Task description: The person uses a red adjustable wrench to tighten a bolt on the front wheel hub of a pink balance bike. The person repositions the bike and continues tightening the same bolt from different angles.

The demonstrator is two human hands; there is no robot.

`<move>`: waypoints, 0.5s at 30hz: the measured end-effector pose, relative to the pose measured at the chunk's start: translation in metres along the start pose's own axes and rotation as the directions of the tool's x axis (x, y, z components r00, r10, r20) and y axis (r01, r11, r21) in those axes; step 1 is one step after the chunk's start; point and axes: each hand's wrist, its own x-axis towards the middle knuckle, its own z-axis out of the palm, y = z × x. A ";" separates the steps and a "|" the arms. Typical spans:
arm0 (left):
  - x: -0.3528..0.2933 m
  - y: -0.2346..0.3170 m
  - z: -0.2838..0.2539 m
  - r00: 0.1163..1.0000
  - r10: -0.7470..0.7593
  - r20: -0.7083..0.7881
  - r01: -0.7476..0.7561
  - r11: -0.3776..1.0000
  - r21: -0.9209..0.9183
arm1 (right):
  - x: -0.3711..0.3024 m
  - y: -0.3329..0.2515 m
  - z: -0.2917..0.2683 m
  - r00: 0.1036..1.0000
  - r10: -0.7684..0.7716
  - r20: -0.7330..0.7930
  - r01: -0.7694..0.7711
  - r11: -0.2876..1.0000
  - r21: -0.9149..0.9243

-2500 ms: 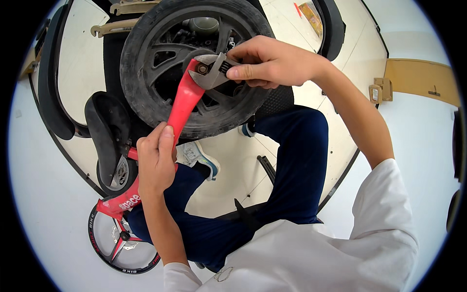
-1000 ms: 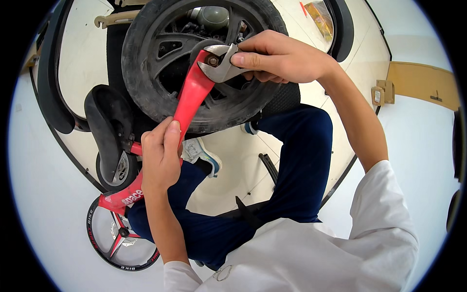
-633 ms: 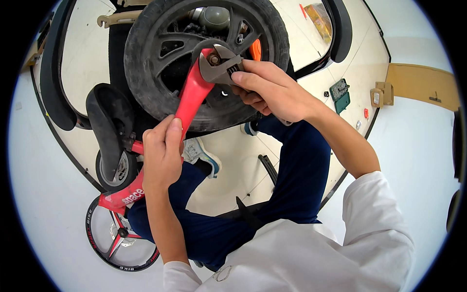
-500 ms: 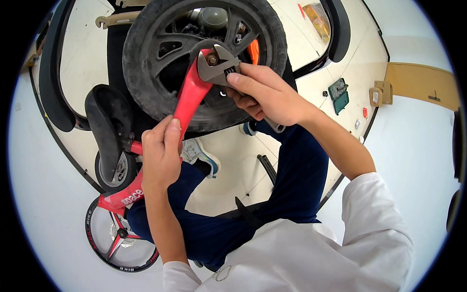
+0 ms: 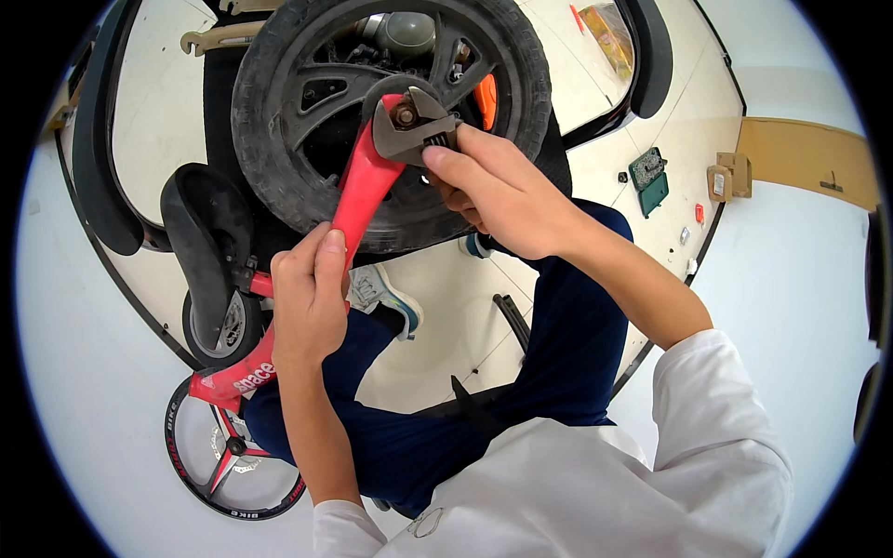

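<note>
My left hand (image 5: 313, 299) is wrapped round the red frame arm (image 5: 363, 191), a bike-like part that runs from lower left up to the wheel's hub. In my right hand (image 5: 498, 191) is an adjustable wrench (image 5: 402, 139), its jaws around the nut (image 5: 404, 115) at the end of the red arm. My thumb lies near the wrench's adjusting screw; most of its handle is hidden by the hand. Behind both lies the large black wheel (image 5: 270, 149), with a worn tyre and wide spokes. A black fender (image 5: 200, 232) joins the red frame at the left.
The wheel rests on a black chair seat between curved black armrests (image 5: 102, 149). A tan wrench (image 5: 223, 39) and an orange object (image 5: 486, 100) are near it. A smaller wheel (image 5: 177, 446) stands lower left. An open green case (image 5: 649, 181) and cardboard boxes (image 5: 730, 177) are at right.
My right hand has shifted slightly left and down around the wrench, and the handle end that showed below it is now hidden. My left hand keeps its grip.
</note>
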 end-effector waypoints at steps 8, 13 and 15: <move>0.000 0.000 0.001 1.000 0.015 -0.016 -0.016 1.000 -0.007 | -0.002 0.000 0.002 0.998 0.026 0.050 -0.031 0.994 0.104; 0.000 0.000 0.000 1.000 0.015 0.000 -0.015 1.000 0.016 | -0.002 0.001 0.003 0.999 0.003 0.047 -0.009 0.990 0.139; 0.000 -0.001 0.000 1.000 0.022 0.001 -0.022 1.000 0.008 | 0.000 0.003 0.003 0.999 -0.031 0.014 0.029 0.993 0.115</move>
